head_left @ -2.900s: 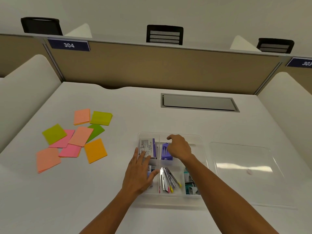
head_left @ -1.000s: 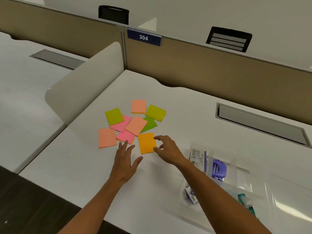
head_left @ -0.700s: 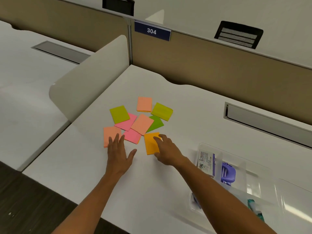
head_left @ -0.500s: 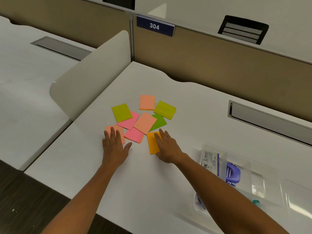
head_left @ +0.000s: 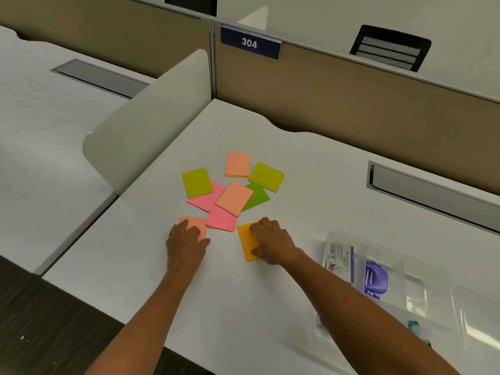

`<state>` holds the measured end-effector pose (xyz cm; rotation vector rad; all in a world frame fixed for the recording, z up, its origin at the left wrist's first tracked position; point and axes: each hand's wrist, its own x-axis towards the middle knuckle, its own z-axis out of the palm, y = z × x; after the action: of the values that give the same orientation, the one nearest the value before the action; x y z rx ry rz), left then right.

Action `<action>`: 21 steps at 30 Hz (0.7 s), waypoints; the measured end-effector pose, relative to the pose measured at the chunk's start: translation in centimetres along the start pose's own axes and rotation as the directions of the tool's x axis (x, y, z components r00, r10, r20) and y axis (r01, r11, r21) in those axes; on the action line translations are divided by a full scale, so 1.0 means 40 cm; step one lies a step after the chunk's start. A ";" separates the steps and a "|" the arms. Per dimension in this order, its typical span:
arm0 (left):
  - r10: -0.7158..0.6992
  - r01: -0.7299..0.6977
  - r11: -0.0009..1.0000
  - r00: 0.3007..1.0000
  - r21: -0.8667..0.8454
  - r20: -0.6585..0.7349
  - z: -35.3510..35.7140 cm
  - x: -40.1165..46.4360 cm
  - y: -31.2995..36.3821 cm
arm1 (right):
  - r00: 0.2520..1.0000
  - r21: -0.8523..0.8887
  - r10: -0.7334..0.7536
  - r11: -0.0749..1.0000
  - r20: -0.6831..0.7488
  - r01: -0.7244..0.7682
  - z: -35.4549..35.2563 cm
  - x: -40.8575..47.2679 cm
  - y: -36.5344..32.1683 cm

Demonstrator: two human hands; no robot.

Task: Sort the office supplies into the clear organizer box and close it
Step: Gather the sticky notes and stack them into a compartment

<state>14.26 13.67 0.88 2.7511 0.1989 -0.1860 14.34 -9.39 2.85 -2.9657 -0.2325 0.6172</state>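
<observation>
Both hands are down on the worktop [head_left: 311, 169] among the scattered sticky-note pads: the left hand [head_left: 186, 239] lies flat with straight fingers on the salmon pad [head_left: 193, 221], pinning it, while the right hand [head_left: 270, 243] curls fingers and thumb round the edges of the orange pad [head_left: 246, 243], likely to lift it. The clear organizer box [head_left: 378, 288] sits open to the right, near the right forearm, stapler [head_left: 376, 278] and staple packet [head_left: 339, 259] already in their compartments, so these pads look like the last loose items.
</observation>
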 end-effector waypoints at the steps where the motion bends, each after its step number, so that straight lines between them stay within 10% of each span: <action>1: -0.014 0.014 1.000 1.000 -0.015 0.001 0.000 -0.006 0.005 | 1.000 0.006 0.010 1.000 -0.002 -0.010 0.005 -0.006 0.001; 21: -0.199 0.212 0.971 0.973 -0.107 0.116 0.012 -0.135 0.077 | 0.979 0.094 0.186 0.977 0.089 -0.194 0.081 -0.183 0.044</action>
<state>9.41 10.03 2.39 2.5910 0.4529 -0.3610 6.64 -12.16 2.50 -2.8880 0.0763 0.7460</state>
